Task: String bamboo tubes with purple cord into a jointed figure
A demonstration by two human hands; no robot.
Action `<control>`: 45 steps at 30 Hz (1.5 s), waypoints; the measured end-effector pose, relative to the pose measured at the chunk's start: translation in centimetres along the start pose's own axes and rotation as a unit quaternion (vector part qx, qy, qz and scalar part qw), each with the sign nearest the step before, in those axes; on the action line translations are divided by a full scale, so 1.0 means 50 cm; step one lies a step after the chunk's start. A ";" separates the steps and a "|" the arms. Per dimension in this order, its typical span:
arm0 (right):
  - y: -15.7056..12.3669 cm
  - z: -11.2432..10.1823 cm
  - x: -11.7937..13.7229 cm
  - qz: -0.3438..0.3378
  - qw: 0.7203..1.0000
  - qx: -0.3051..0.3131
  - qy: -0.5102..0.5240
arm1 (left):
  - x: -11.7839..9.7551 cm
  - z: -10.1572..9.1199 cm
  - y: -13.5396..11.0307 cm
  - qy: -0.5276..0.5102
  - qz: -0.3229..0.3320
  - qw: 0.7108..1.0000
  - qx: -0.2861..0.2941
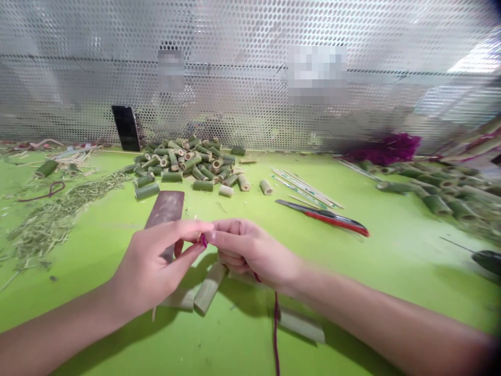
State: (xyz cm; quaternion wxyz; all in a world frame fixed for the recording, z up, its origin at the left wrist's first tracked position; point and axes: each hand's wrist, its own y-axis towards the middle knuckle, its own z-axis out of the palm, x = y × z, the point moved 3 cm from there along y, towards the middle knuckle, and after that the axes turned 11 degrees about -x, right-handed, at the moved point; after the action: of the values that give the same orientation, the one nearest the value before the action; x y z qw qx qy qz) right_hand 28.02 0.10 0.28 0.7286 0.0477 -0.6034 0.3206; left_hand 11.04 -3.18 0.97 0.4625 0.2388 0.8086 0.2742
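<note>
My left hand (pixel 156 261) and my right hand (pixel 246 250) meet over the green table (pixel 391 261), fingertips pinched together on a purple string (pixel 203 240). The string runs under my right hand and hangs down towards the front edge. Several cut bamboo tube pieces (pixel 209 287) lie on the table right beneath my hands, one more (pixel 301 324) under my right wrist. Both hands are closed in a pinch.
A flat brown sharpening block (pixel 166 209) lies just beyond my left hand. A pile of short green bamboo pieces (pixel 188 162) sits farther back, red-handled pliers (pixel 329 216) to the right, thin sticks (pixel 305 188) behind them. Shavings (pixel 55 214) cover the left, a phone (pixel 126 128) leans on the perforated wall.
</note>
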 end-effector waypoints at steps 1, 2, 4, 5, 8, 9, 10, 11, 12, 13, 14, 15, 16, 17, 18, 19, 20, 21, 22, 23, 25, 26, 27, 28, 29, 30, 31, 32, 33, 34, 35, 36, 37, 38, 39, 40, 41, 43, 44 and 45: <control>-0.001 0.000 0.001 -0.001 1.000 -0.003 -0.008 | -0.001 -0.001 -0.001 0.006 0.030 1.000 -0.006; -0.001 0.000 0.001 -0.001 1.000 -0.006 -0.015 | -0.002 -0.001 -0.001 0.011 0.050 0.999 -0.012; -0.001 -0.001 0.000 0.002 1.000 -0.013 -0.021 | -0.003 -0.002 0.000 0.021 0.058 0.998 -0.023; -0.001 -0.002 0.000 0.003 1.000 -0.015 -0.021 | -0.003 -0.004 0.002 0.025 0.051 0.998 -0.029; 0.001 -0.005 -0.001 0.004 1.000 -0.015 -0.010 | -0.003 -0.008 0.006 0.025 0.016 0.999 -0.037; 0.001 -0.007 0.000 0.002 1.000 -0.016 -0.005 | -0.003 -0.009 0.007 0.020 0.004 0.999 -0.037; 0.002 -0.008 0.001 -0.002 1.000 -0.016 -0.001 | -0.002 -0.010 0.008 0.013 -0.008 0.999 -0.037; 0.003 -0.010 0.002 -0.007 1.000 -0.017 0.002 | -0.002 -0.011 0.008 0.002 -0.022 0.999 -0.038; 0.004 -0.011 0.003 -0.012 1.000 -0.018 0.003 | -0.001 -0.013 0.008 -0.012 -0.038 0.998 -0.042; 0.005 -0.013 0.004 -0.017 1.000 -0.020 0.002 | 0.001 -0.013 0.008 -0.029 -0.054 0.997 -0.047; 0.006 -0.015 0.004 -0.023 1.000 -0.021 -0.001 | 0.002 -0.014 0.008 -0.046 -0.069 0.995 -0.053; 0.007 -0.016 0.004 -0.027 0.999 -0.023 -0.004 | 0.003 -0.014 0.008 -0.064 -0.081 0.993 -0.058; 0.009 -0.017 0.005 -0.032 0.999 -0.026 -0.006 | 0.004 -0.014 0.008 -0.078 -0.089 0.991 -0.060; 0.010 -0.019 0.005 -0.038 0.999 -0.030 -0.007 | 0.005 -0.013 0.007 -0.089 -0.095 0.990 -0.059; 0.011 -0.020 0.005 -0.044 0.998 -0.035 -0.009 | 0.005 -0.013 0.008 -0.095 -0.098 0.989 -0.058; 0.011 -0.022 0.006 -0.051 0.998 -0.039 -0.010 | 0.006 -0.013 0.008 -0.097 -0.103 0.988 -0.055; 0.012 -0.023 0.007 -0.059 0.997 -0.041 -0.011 | 0.007 -0.013 0.008 -0.097 -0.107 0.988 -0.052; 0.012 -0.025 0.008 -0.067 0.997 -0.044 -0.013 | 0.009 -0.013 0.008 -0.094 -0.113 0.988 -0.047; 0.012 -0.026 0.010 -0.075 0.996 -0.047 -0.016 | 0.011 -0.013 0.008 -0.091 -0.118 0.988 -0.042; 0.012 -0.029 0.011 -0.082 0.995 -0.051 -0.019 | 0.013 -0.014 0.009 -0.089 -0.122 0.988 -0.038; 0.013 -0.033 0.014 -0.091 0.994 -0.061 -0.025 | 0.016 -0.016 0.009 -0.088 -0.128 0.987 -0.034; 0.013 -0.035 0.015 -0.095 0.993 -0.067 -0.028 | 0.018 -0.017 0.009 -0.089 -0.131 0.987 -0.034; 0.013 -0.037 0.016 -0.098 0.992 -0.071 -0.029 | 0.019 -0.018 0.008 -0.091 -0.136 0.986 -0.035; 0.014 -0.039 0.017 -0.100 0.992 -0.073 -0.029 | 0.021 -0.019 0.008 -0.091 -0.140 0.985 -0.035; 0.014 -0.040 0.018 -0.102 0.992 -0.074 -0.029 | 0.021 -0.020 0.008 -0.090 -0.144 0.985 -0.035; 0.015 -0.041 0.019 -0.104 0.991 -0.074 -0.028 | 0.022 -0.021 0.008 -0.087 -0.150 0.984 -0.032; 0.016 -0.041 0.019 -0.105 0.991 -0.074 -0.026 | 0.022 -0.022 0.009 -0.084 -0.156 0.984 -0.029; 0.016 -0.042 0.019 -0.106 0.991 -0.073 -0.023 | 0.021 -0.022 0.009 -0.079 -0.162 0.983 -0.024; 0.017 -0.042 0.019 -0.108 0.991 -0.071 -0.020 | 0.021 -0.023 0.010 -0.075 -0.169 0.983 -0.019; 0.017 -0.042 0.019 -0.110 0.991 -0.070 -0.016 | 0.022 -0.023 0.010 -0.072 -0.175 0.982 -0.015; 0.018 -0.042 0.018 -0.112 0.991 -0.071 -0.013 | 0.022 -0.023 0.011 -0.069 -0.182 0.981 -0.012; 0.018 -0.042 0.018 -0.114 0.991 -0.074 -0.010 | 0.023 -0.023 0.012 -0.066 -0.185 0.980 -0.011; 0.019 -0.042 0.018 -0.116 0.990 -0.078 -0.008 | 0.024 -0.023 0.013 -0.064 -0.186 0.980 -0.012; 0.019 -0.043 0.017 -0.118 0.990 -0.082 -0.006 | 0.025 -0.023 0.013 -0.061 -0.185 0.981 -0.013; 0.019 -0.043 0.017 -0.119 0.989 -0.086 -0.004 | 0.025 -0.022 0.014 -0.059 -0.183 0.981 -0.016; 0.019 -0.043 0.016 -0.119 0.989 -0.086 -0.004 | 0.026 -0.023 0.015 -0.055 -0.180 0.982 -0.020; 0.019 -0.043 0.016 -0.119 0.989 -0.083 -0.005 | 0.026 -0.023 0.016 -0.051 -0.177 0.983 -0.025; 0.019 -0.042 0.016 -0.119 0.990 -0.075 -0.020 | 0.025 -0.026 0.018 -0.043 -0.175 0.983 -0.038; 0.019 -0.043 0.016 -0.119 0.989 -0.075 -0.034 | 0.025 -0.028 0.019 -0.043 -0.177 0.982 -0.045; 0.019 -0.043 0.016 -0.121 0.988 -0.080 -0.053 | 0.024 -0.029 0.020 -0.045 -0.179 0.982 -0.049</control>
State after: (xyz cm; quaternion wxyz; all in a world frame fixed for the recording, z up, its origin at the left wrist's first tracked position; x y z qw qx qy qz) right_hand 29.42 2.16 0.12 0.7304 0.0792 -0.6546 0.1780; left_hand 9.35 -1.99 1.50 0.5508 0.0794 0.8023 0.2157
